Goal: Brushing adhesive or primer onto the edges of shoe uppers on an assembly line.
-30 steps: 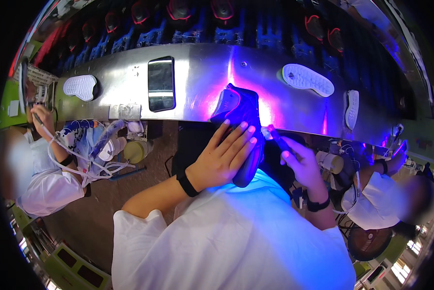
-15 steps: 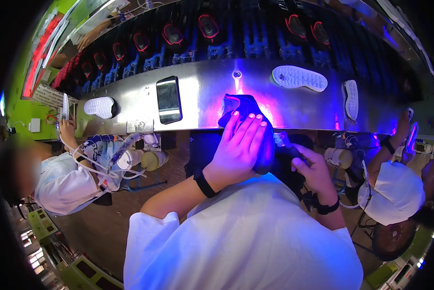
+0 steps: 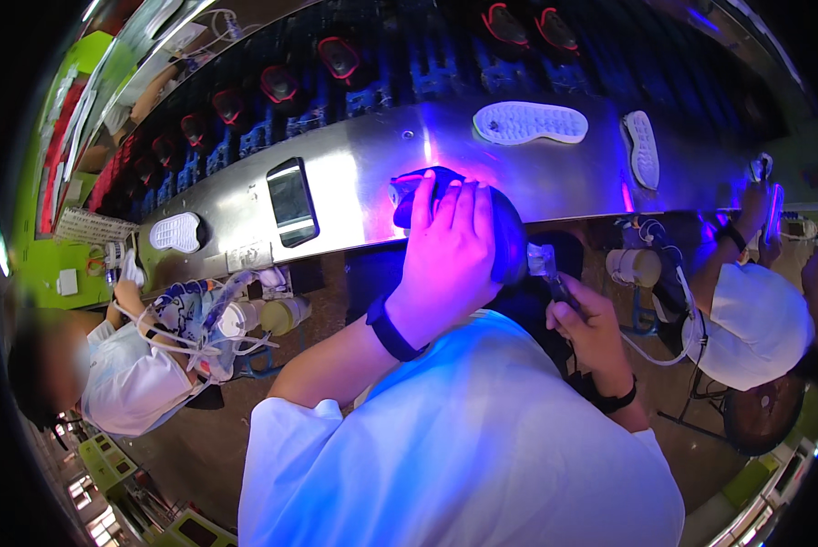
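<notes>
Cupping a dark shoe point(image 3: 504, 239) against the near edge of a long steel bench point(image 3: 354, 187), the left hand point(image 3: 445, 260) lies flat over its upper, fingers point(image 3: 452, 205) together and pointing away from the body under violet light. The shoe's long axis runs roughly from the bench edge back toward the wearer, its far tip point(image 3: 409, 189) peeking out past the fingertips onto the metal, so the left hand is the one on it while the right hand point(image 3: 586, 328) sits just beside its near end, lower and to the right. That right hand is closed round a small tool point(image 3: 545, 264) whose pale head meets the shoe's side; how tightly it grips cannot be told. A black wristband point(image 3: 392, 330) marks the left wrist, another point(image 3: 609, 397) the right. Farther along the bench rest a dark phone point(image 3: 292, 201), a white sole point(image 3: 529, 121) toward the far edge, a second sole point(image 3: 643, 146) to its right and a third point(image 3: 176, 232) near the left end. Seated co-workers in white flank both sides point(image 3: 122, 383) point(image 3: 760, 319). Compared with half a second earlier, the shoe and covering hand sit closer to the bench edge, the left hand has swung more upright, and the right hand has dropped farther back from the shoe.
</notes>
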Available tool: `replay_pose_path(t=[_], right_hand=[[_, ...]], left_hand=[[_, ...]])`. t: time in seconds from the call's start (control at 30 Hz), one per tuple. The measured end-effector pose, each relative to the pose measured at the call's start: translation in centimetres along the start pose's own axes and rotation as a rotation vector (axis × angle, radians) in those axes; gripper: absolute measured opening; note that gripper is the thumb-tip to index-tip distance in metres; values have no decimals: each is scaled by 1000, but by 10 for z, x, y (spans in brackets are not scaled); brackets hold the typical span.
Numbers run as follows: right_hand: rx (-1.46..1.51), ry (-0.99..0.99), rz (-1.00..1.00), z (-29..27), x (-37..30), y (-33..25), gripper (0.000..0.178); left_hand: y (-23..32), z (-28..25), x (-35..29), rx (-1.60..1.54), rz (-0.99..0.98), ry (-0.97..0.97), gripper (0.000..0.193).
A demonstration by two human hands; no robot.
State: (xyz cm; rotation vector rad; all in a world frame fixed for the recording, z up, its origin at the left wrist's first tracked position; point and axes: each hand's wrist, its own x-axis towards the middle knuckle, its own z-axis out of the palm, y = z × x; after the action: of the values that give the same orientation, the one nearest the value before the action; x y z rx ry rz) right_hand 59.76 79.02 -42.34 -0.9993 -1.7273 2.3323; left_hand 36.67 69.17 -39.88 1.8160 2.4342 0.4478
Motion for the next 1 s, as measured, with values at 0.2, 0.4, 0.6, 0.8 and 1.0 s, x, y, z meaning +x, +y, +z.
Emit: replay_pose_path(t=[0.2,0.4,0.6,0.8,1.0], right_hand=[[-193,207,-90,5,2,-16,41],[-547,248,-203,-11,24,-54,39],[-781,209,-292,-16,58,-76,39],[-817,160,-391,-4,98,-87,41],[-310,179,-269,4,126,-52,45]], left_hand=[[1,5,24,-37,-62,70,87],[-11,0,43,-149,-60,99,79],[-39,-1,55,-272,-82,117,79],[-70,-5,60,-349,-117,139,83],[-108,-17,47,-149,-134,-176,101]])
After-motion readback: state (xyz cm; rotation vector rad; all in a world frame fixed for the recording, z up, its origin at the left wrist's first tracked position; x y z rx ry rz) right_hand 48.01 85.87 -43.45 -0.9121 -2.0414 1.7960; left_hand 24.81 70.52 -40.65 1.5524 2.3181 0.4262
